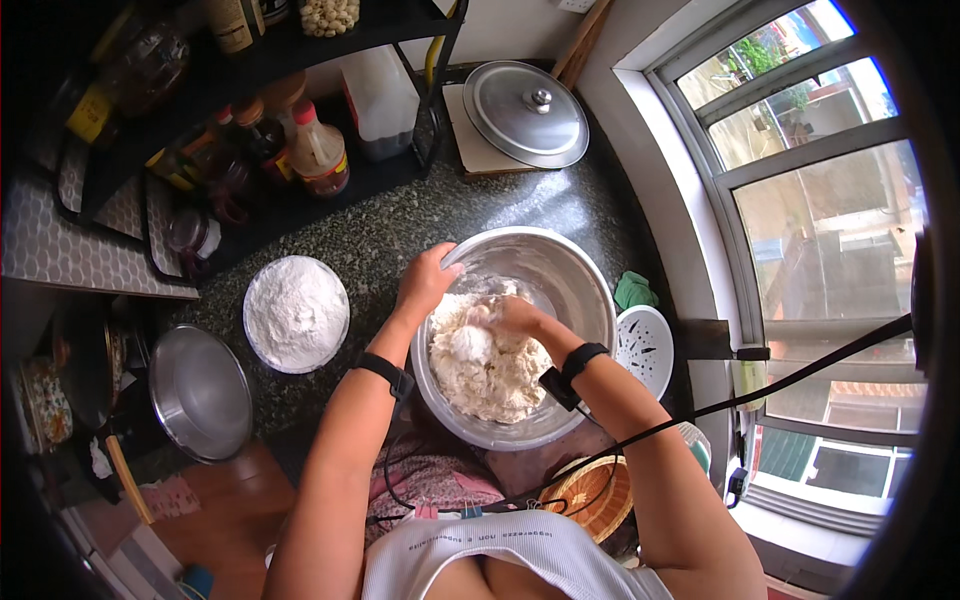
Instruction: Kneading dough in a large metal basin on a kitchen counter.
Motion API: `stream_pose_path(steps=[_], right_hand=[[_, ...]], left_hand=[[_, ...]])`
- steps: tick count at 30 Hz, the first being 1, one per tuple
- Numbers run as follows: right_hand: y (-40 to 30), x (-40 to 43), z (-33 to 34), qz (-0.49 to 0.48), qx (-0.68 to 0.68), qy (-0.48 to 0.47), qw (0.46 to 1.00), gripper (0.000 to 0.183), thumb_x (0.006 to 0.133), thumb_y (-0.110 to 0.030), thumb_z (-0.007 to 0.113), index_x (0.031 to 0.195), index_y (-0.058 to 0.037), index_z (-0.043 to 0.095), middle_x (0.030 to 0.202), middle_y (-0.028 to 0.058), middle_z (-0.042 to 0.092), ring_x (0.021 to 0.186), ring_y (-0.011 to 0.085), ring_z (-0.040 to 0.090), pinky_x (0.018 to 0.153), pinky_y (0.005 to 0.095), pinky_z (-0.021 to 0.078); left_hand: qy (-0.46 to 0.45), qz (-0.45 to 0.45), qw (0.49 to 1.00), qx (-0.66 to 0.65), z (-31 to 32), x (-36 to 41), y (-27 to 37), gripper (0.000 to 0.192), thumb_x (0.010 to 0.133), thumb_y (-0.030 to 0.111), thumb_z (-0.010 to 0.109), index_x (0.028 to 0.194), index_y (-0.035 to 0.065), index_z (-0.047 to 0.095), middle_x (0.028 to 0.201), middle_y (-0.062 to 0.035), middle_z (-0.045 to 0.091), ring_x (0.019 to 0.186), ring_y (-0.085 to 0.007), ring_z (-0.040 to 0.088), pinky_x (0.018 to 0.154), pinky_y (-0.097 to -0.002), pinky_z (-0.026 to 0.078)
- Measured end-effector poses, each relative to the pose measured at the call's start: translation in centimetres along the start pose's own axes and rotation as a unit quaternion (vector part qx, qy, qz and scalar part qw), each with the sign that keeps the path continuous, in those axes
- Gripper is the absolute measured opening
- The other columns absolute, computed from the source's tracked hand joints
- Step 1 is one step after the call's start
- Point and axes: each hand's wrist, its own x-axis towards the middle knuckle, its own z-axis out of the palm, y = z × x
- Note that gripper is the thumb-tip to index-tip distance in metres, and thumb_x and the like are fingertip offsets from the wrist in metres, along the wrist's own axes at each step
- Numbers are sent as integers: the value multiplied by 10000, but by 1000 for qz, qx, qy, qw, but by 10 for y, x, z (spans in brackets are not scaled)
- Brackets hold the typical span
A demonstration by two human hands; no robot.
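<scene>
A large metal mixing bowl [596,300] stands on the speckled counter in front of me. Its left upper rim is gripped by my left hand [429,281], thumb over the edge. Inside lies a shaggy, pale flour dough [487,379] with a mound of dry white flour [471,344] on top. My right hand [510,313] reaches into the bowl at the dough's upper part, beside that mound. Its fingers are floury, blurred and partly hidden, so their grip is unclear. Left of the bowl, a round container heaped with white flour [297,313] sits apart.
An empty metal basin [201,393] stands at the left. Behind, a black rack [300,71] holds bottles and jars. A metal lid [525,112] lies at the back. Right of the bowl are a white perforated dish [645,349] and a green cloth [635,290]. A black cable [750,397] crosses my right arm.
</scene>
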Motion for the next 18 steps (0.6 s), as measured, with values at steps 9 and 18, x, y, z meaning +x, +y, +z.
stream_pose_path(steps=[9, 18], right_hand=[[-42, -137, 39, -32, -307, 178, 934, 654, 595, -483, 604, 1145, -182, 419, 742, 135, 560, 771, 253, 539, 843, 438, 301], [-17, -100, 94, 13, -299, 276, 913, 268, 704, -211, 454, 967, -230, 502, 879, 109, 535, 917, 355, 405, 619, 515, 338]], left_hand=[[6, 20, 1000, 19, -6, 1, -8, 298, 672, 153, 568, 950, 47, 550, 844, -147, 581, 770, -275, 566, 665, -320, 439], [6, 2, 1000, 2, -3, 0, -6, 264, 673, 144, 574, 924, 66, 558, 821, -145, 582, 760, -287, 563, 652, -339, 440]])
